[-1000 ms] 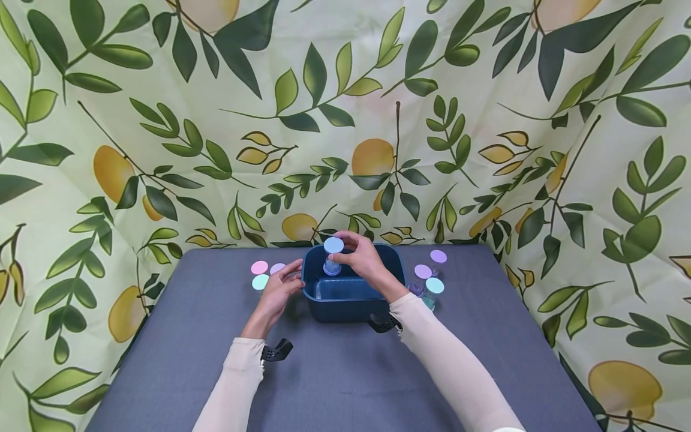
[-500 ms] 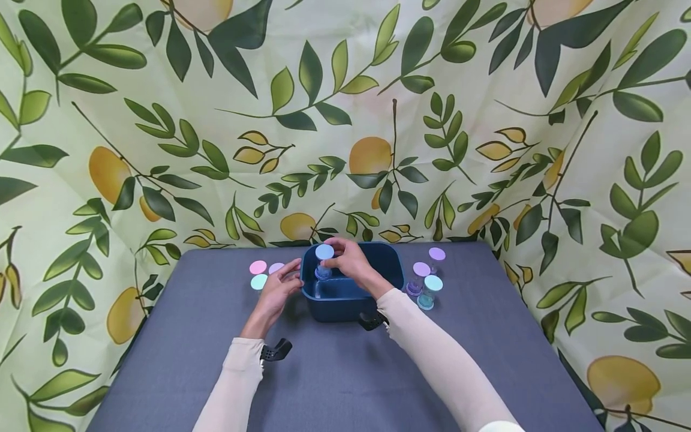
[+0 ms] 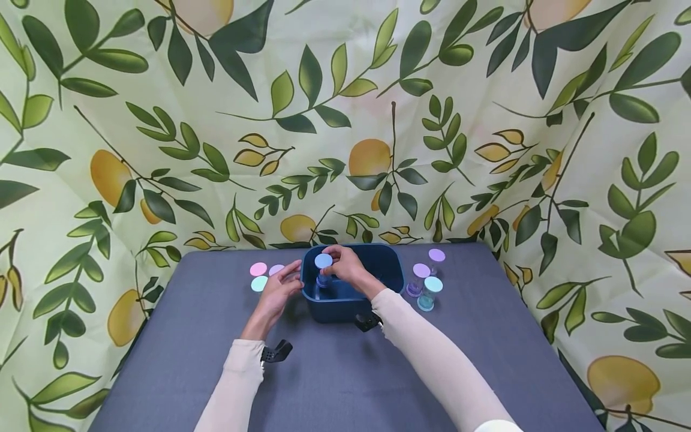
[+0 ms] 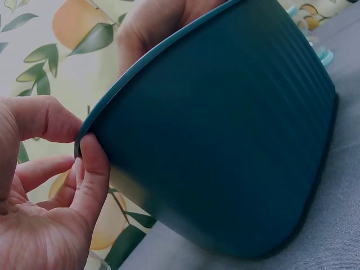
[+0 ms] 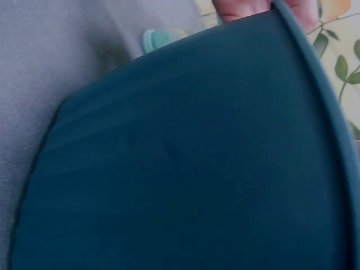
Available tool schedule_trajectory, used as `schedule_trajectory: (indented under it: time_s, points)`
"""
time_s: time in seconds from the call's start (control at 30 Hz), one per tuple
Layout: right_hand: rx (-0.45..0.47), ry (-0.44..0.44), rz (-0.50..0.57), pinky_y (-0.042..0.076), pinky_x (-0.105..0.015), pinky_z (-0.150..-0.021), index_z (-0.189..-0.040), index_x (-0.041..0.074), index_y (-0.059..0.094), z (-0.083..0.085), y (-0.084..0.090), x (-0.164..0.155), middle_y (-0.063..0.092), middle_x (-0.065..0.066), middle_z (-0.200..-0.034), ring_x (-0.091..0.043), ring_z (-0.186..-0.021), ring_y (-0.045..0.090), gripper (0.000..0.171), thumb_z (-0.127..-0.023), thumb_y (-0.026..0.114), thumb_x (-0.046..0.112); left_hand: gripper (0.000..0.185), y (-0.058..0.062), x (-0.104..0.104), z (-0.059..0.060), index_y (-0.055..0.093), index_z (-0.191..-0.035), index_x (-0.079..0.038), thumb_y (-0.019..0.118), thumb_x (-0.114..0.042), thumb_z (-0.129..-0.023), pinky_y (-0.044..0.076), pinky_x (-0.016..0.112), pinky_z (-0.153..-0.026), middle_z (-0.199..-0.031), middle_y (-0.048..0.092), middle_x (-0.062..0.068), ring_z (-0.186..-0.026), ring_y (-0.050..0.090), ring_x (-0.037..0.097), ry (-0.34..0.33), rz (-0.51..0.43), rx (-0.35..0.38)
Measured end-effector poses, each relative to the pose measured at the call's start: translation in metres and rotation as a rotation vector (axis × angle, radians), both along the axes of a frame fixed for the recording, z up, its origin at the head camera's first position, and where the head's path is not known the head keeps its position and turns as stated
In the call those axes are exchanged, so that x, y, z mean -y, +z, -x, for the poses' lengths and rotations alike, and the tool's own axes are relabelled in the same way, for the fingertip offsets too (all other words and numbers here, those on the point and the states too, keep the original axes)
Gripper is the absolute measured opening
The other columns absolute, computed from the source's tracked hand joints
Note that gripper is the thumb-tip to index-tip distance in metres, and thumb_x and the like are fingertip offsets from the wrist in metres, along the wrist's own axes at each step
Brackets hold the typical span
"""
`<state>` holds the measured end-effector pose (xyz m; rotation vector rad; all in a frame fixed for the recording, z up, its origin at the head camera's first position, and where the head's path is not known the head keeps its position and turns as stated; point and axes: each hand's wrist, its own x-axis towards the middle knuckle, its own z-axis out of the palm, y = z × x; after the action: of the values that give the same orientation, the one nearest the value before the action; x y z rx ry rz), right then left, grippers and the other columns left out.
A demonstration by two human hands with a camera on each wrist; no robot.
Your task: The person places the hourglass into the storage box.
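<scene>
A dark blue plastic bin stands near the back of the table. My right hand reaches over it and holds a sand timer with light blue ends by its upper part. This timer is upright inside the bin, toward the left end, its lower part down near the bin floor. At the bin's left end my left hand pinches the rim between thumb and finger, as the left wrist view shows with the thumb against the outer wall. In the right wrist view the bin wall hides the right hand.
Left of the bin, partly behind the left hand, are timers with pink, mint green and lilac tops. To its right stand two purple timers and a mint green one. A leaf-print cloth hangs behind the grey table.
My right hand has moved left and down, lowering the blue sand timer deeper into the bin's left end. The left hand has stayed at the rim.
</scene>
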<state>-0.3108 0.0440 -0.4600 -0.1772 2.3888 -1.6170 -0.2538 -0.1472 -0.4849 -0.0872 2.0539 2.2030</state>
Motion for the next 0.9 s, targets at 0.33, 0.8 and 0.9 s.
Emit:
schedule_trajectory:
  time_s: [0.33, 0.8, 0.9]
  points:
    - [0.022, 0.046, -0.047, 0.053, -0.036, -0.087, -0.118, 0.009, 0.062, 0.003, -0.007, 0.007, 0.067, -0.012, -0.113, -0.023, -0.096, 0.061, 0.044, -0.078, 0.079, 0.002, 0.058, -0.003, 0.001, 0.001, 0.048, -0.144, -0.007, 0.056, 0.005, -0.088, 0.053, 0.017, -0.081, -0.142, 0.049, 0.017, -0.127, 0.053, 0.033, -0.002, -0.009, 0.005]
    - [0.011, 0.03, -0.107, 0.051, -0.039, -0.09, -0.117, 0.009, 0.06, 0.006, -0.015, 0.012, 0.067, -0.014, -0.118, -0.025, -0.1, 0.061, 0.041, -0.08, 0.078, 0.003, 0.058, -0.001, 0.001, 0.0, 0.048, -0.144, -0.008, 0.055, 0.006, -0.088, 0.052, 0.016, -0.081, -0.142, 0.048, 0.016, -0.131, 0.05, 0.033, -0.009, -0.013, 0.018]
    - [0.01, 0.021, -0.118, 0.051, -0.041, -0.093, -0.117, 0.008, 0.06, 0.006, -0.015, 0.013, 0.067, -0.014, -0.119, -0.026, -0.101, 0.061, 0.042, -0.079, 0.077, 0.002, 0.059, -0.001, 0.0, 0.0, 0.047, -0.144, -0.007, 0.055, 0.006, -0.087, 0.053, 0.016, -0.08, -0.143, 0.047, 0.017, -0.132, 0.049, 0.033, -0.012, -0.024, 0.019]
